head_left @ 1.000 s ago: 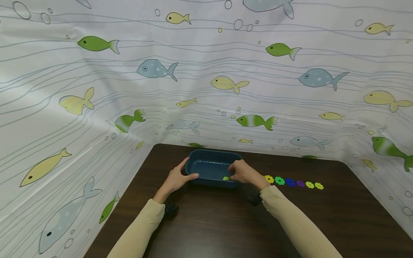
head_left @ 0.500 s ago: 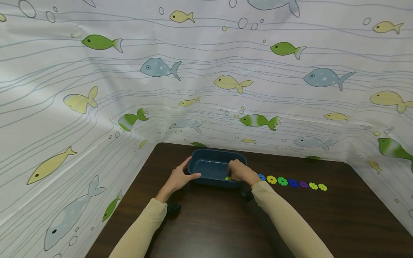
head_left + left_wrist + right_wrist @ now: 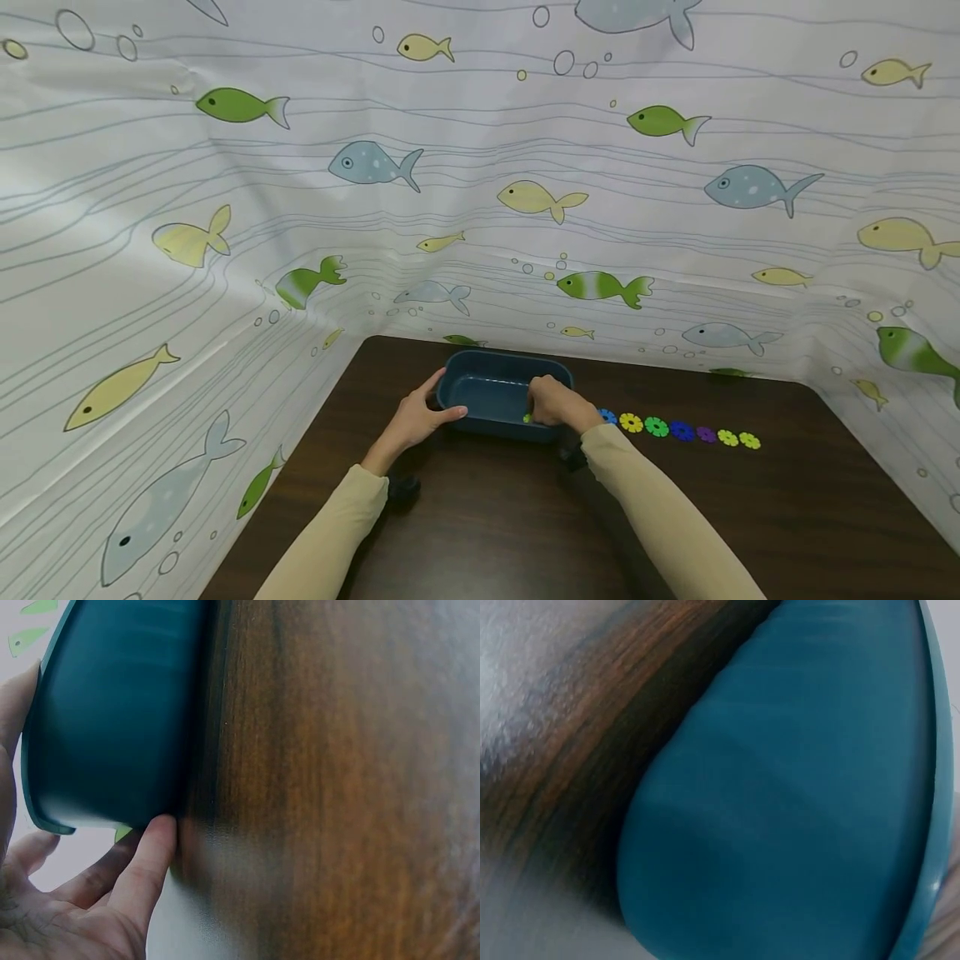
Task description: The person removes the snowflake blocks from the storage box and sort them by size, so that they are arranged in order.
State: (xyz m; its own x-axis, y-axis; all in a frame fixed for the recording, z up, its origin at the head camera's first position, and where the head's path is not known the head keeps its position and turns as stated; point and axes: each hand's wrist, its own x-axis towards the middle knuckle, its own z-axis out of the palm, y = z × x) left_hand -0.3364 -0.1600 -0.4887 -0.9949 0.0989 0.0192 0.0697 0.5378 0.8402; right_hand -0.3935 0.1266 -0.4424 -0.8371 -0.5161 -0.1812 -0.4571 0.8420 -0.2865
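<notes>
A dark blue plastic basin (image 3: 487, 427) stands on the table. My left hand (image 3: 412, 417) holds its left end, thumb on the front rim and fingers at the end wall. The left wrist view shows the left fingers (image 3: 146, 874) against the outside of the basin (image 3: 112, 720). My right hand (image 3: 553, 402) reaches down inside the right end, fingers bent. A small yellow-green flower-shaped disc (image 3: 527, 418) shows beside its fingertips; whether they pinch it is hidden. In the right wrist view the basin wall (image 3: 780, 802) covers most of the picture, and the fingers are out of sight.
On the dark wooden table (image 3: 480, 517), a row of flower-shaped discs runs right of the basin: light blue (image 3: 607, 415), yellow (image 3: 631, 422), green (image 3: 656, 427), blue (image 3: 682, 431), purple (image 3: 707, 434) and yellow-green (image 3: 749, 441). A fish-patterned sheet (image 3: 480, 167) encloses the back and sides.
My right hand has reached deeper into the basin's right end, and less of the yellow-green disc shows now. The light blue disc has come into view beside the wrist. My left hand keeps its hold.
</notes>
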